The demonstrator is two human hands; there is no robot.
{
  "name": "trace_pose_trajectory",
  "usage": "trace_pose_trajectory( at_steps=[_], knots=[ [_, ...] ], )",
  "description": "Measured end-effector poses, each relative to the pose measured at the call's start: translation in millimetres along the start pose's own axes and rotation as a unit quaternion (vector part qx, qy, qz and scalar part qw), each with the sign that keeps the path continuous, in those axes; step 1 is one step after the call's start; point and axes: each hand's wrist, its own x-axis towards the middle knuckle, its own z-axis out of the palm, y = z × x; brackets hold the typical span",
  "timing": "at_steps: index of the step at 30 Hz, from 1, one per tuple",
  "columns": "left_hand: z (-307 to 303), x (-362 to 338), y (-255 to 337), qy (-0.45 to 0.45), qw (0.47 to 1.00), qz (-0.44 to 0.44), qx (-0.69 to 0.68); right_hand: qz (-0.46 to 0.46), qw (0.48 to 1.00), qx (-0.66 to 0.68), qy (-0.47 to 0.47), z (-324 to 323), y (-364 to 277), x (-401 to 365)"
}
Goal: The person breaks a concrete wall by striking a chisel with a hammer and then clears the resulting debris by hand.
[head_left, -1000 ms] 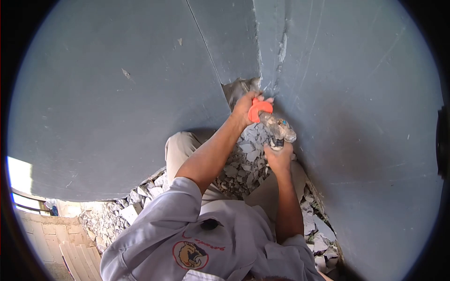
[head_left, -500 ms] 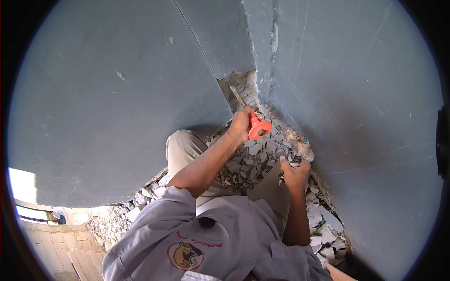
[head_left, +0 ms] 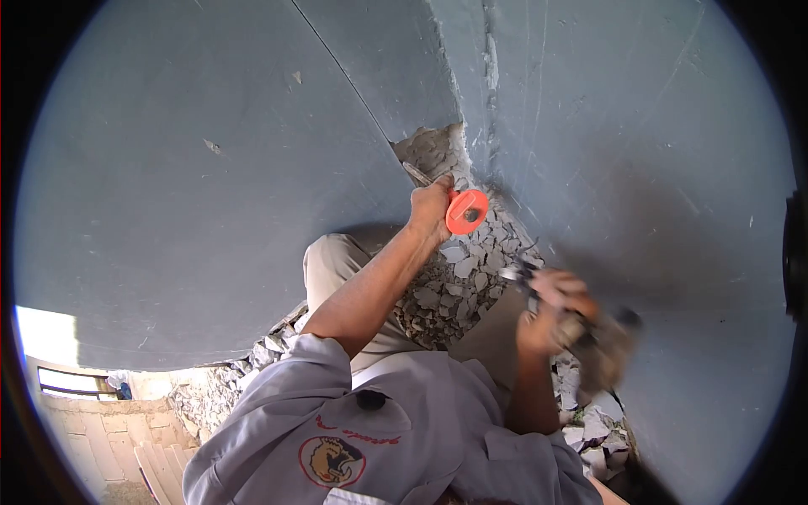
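Observation:
My left hand point(head_left: 431, 206) is closed around a chisel point(head_left: 416, 174) with a round orange hand guard point(head_left: 468, 211). The chisel's tip points up and left, at the left edge of a broken-out patch point(head_left: 436, 150) low in the grey wall panel. My right hand point(head_left: 543, 324) is raised over the right leg, with its fingers wrapped round a lumpy brown-and-dark object point(head_left: 602, 349). A dark part with a pale, shiny end sticks out toward the upper left. Motion smears this object, and I cannot tell its kind.
Broken rubble point(head_left: 459, 282) lies between my legs and along the foot of the walls. Grey walls point(head_left: 210, 210) meet in a corner ahead, and one point(head_left: 690, 252) rises close on the right. Wooden strips point(head_left: 164, 471) lie at lower left on tiled floor point(head_left: 80, 433).
The lumpy object has swung right and down in my right hand. My left hand has shifted slightly, turning the orange guard more toward me and lowering the chisel's tip.

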Motion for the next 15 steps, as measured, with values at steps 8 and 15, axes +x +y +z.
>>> trace_pose_trajectory(
  at_steps=[8, 15],
  knots=[
    [-21.2, 24.9, -5.3, -0.019, 1.000, 0.003, 0.016, 0.120, 0.899, -0.271, -0.323, -33.1, -6.0, -18.8],
    [-12.7, 14.6, 9.9, -0.037, 0.999, -0.018, -0.008, -0.051, 0.905, -0.337, -0.254, -39.9, 42.3, -31.4]
  ],
)
